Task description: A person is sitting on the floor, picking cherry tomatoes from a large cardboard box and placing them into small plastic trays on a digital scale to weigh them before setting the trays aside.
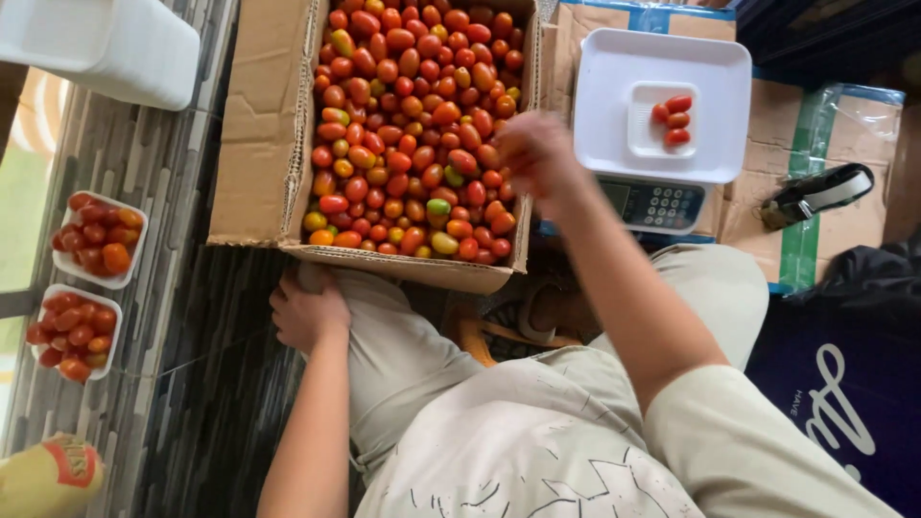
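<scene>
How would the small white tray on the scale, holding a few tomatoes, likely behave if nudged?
The small white tray holds only three tomatoes, so it is probably light and would slide easily on the scale's smooth pan. The oval tomatoes would likely roll inside it.

Cherry tomatoes (413, 125): red, orange, some green, heaped loose, filling the cardboard box (259, 125). Three red ones in small tray (641, 134) right of box.

A produce-packing spot: carton of cherry tomatoes (413, 125), weighing scale (662, 110), 2 filled punnets (86, 278) on the floor.
</scene>
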